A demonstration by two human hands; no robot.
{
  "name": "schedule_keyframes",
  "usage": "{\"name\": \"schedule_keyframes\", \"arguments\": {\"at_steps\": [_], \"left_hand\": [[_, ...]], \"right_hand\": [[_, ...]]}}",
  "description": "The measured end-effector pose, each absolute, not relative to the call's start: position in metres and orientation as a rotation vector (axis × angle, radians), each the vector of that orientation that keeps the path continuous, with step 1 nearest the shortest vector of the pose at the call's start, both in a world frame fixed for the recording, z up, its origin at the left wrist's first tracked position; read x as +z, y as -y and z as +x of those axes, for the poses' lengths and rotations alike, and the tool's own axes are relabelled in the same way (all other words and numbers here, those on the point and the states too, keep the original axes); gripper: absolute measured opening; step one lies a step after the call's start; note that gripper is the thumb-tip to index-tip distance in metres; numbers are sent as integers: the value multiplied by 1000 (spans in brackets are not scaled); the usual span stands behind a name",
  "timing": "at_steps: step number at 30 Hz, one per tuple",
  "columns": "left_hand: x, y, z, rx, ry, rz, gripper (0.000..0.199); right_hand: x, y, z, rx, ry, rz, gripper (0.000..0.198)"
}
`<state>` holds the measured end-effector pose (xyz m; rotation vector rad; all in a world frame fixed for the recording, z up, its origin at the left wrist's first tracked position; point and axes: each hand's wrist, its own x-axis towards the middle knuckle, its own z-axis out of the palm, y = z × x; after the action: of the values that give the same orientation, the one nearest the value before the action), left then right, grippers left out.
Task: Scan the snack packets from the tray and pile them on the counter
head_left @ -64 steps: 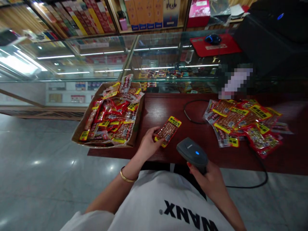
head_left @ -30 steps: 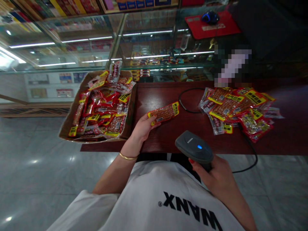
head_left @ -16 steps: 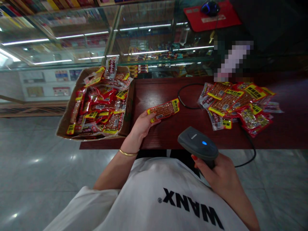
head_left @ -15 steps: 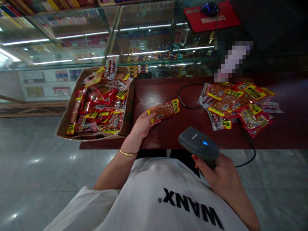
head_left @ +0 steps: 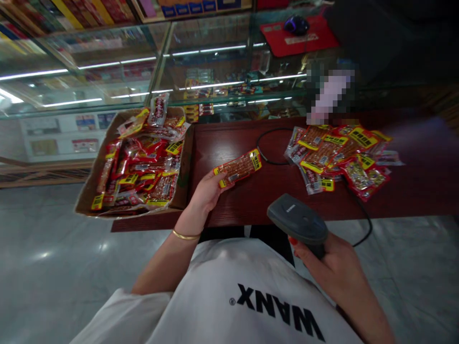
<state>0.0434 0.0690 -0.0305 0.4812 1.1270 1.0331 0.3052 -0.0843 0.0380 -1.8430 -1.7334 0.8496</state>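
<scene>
The scanner's blue light has gone out. At the table's left end sits the cardboard box; near the front edge, the right hand grips the scanner, and the left hand pinches the snack packet.

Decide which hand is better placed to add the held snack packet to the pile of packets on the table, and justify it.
Left. The left hand already grips the snack packet, while the right hand is wrapped around the scanner. The pile lies further right.
</scene>
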Motion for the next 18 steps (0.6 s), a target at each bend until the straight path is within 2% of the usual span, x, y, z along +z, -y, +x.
{"name": "schedule_keyframes", "arguments": {"at_steps": [8,11,18], "left_hand": [[-9,-87,118,848,-1006,576,19],[6,-101,167,776,-874,638,22],[26,-159,311,586,-719,842,12]], "right_hand": [[34,94,330,815,1500,-1866,25],[29,104,343,788,1440,-1884,23],[20,120,360,756,1331,-1954,25]]}}
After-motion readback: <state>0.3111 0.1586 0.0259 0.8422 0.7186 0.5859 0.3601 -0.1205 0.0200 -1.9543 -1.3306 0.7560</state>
